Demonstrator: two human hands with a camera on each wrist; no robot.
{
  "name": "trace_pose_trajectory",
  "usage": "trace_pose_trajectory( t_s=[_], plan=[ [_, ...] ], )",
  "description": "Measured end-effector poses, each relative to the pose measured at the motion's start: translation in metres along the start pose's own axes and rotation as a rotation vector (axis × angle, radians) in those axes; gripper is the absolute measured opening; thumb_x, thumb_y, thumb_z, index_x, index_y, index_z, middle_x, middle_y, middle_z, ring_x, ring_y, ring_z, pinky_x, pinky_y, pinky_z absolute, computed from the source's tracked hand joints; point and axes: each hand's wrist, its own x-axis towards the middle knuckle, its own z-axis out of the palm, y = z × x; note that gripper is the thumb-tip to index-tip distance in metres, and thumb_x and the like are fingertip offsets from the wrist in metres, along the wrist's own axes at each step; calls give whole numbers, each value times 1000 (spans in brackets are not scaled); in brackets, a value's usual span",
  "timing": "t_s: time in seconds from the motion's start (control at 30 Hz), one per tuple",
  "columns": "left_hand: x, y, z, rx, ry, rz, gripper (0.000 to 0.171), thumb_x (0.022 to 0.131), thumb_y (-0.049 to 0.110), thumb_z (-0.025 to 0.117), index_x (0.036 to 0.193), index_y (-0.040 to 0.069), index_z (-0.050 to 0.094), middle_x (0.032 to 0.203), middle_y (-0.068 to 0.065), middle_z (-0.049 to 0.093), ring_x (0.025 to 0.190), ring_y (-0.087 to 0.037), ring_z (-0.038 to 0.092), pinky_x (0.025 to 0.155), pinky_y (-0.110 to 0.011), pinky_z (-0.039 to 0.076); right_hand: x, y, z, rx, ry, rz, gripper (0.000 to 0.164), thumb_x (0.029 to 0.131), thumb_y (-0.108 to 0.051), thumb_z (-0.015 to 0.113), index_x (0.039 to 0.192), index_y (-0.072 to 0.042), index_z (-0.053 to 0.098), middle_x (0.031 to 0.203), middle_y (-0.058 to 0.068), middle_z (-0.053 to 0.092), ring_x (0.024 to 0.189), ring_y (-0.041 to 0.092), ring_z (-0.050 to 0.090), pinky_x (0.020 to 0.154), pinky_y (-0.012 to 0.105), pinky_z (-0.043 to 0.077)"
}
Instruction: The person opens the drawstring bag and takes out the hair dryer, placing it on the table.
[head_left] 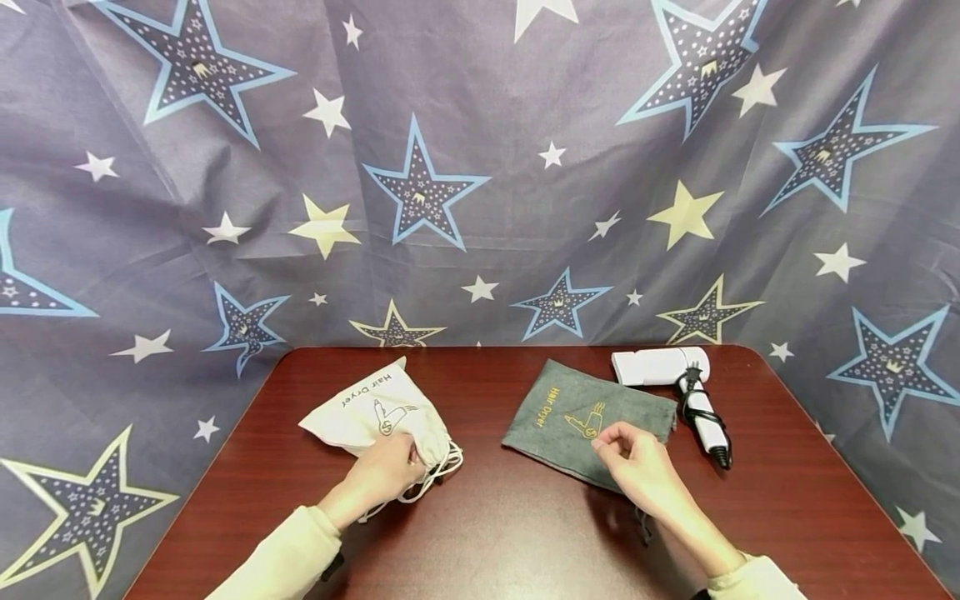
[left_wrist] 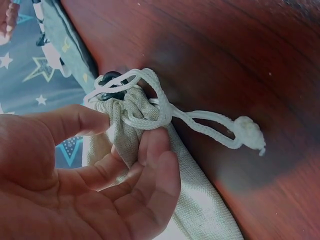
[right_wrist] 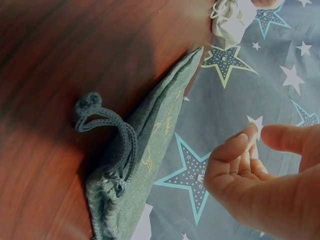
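A cream drawstring bag point(head_left: 390, 408) printed "Hair Dryer" lies at the left of the table, plump near its gathered mouth. My left hand point(head_left: 386, 467) holds that gathered neck, thumb on one side and fingers curled on the other. White cords point(left_wrist: 202, 122) loop around the neck and end in a knot. Something black point(left_wrist: 114, 82) shows at the bag's mouth. On the right a grey drawstring bag point(head_left: 570, 417) with yellow print lies flat. Above its near right part hovers my right hand point(head_left: 641, 471), fingers loosely curled, holding nothing.
Behind the grey bag, at the back right, lies a white hair dryer point(head_left: 660, 367) with its black cord point(head_left: 697, 408) wound about the handle. A star-patterned cloth point(head_left: 480, 208) hangs behind the reddish-brown table point(head_left: 480, 533).
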Motion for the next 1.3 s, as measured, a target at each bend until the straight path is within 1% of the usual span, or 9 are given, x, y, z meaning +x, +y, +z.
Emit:
trace_pose_trajectory(
  t_s=[0.2, 0.47, 0.57, 0.73, 0.87, 1.0, 1.07, 1.2, 1.3],
  plan=[
    [5, -7, 10, -2, -25, -11, 18, 76, 20, 71, 70, 21, 54, 65, 8, 51, 56, -13, 50, 52, -38, 42, 0, -2, 3, 2, -2, -2, 7, 100, -13, 70, 99, -6, 72, 73, -2, 62, 67, 12, 52, 65, 27, 41],
    [1, 0, 5, -75, -56, 8, 15, 78, 17, 69, 72, 20, 56, 61, 9, 54, 52, -10, 53, 51, -39, 45, 1, -5, 6, -4, -10, -3, 7, 100, -14, 71, 99, -7, 72, 73, -2, 62, 68, 12, 53, 65, 28, 41],
    [-1, 0, 5, -81, -47, 23, 15, 78, 16, 70, 73, 20, 56, 62, 10, 54, 52, -10, 53, 50, -38, 45, 1, -6, 8, -4, -19, -6, 9, 100, -16, 71, 100, -7, 72, 75, -1, 64, 69, 13, 55, 66, 28, 42],
    [-1, -4, 10, -69, -47, 20, 17, 80, 18, 71, 75, 22, 56, 62, 11, 54, 52, -8, 53, 49, -34, 43, 2, -9, 11, 3, -30, -8, 8, 100, -16, 70, 100, -8, 71, 75, 0, 64, 70, 14, 55, 66, 29, 43],
    [-3, -1, 8, -52, -47, 32, 18, 83, 18, 73, 77, 21, 56, 64, 11, 53, 54, -8, 52, 50, -33, 43, 3, -12, 13, 8, -32, -21, 7, 100, -14, 70, 97, -8, 70, 72, -2, 60, 68, 14, 54, 65, 28, 42],
    [-7, 6, 1, -18, -23, 44, 19, 82, 19, 74, 77, 23, 56, 65, 12, 51, 56, -6, 50, 52, -35, 44, 5, -15, 19, 24, -46, -39, 6, 100, -12, 70, 95, -9, 70, 72, -3, 60, 67, 14, 53, 65, 29, 43],
    [-10, 9, -2, -21, -8, 69, 18, 81, 17, 74, 77, 21, 56, 66, 10, 51, 57, -7, 49, 51, -36, 43, 6, -17, 22, 33, -60, -41, 6, 100, -12, 70, 95, -9, 70, 72, -2, 60, 67, 14, 54, 66, 29, 43],
    [-20, 23, -16, -78, -20, 105, 17, 80, 9, 73, 78, 15, 57, 70, 5, 52, 59, -13, 50, 51, -36, 42, 7, -23, 30, 48, -85, -35, 6, 100, -13, 69, 95, -9, 70, 72, -2, 59, 68, 15, 53, 67, 31, 43],
    [-21, 21, -12, -70, -30, 118, 16, 81, 10, 72, 77, 15, 57, 71, 6, 52, 60, -12, 50, 51, -36, 42, 8, -26, 36, 58, -99, -33, 6, 100, -12, 69, 95, -9, 70, 73, -2, 60, 69, 16, 53, 66, 32, 43]
  ],
)
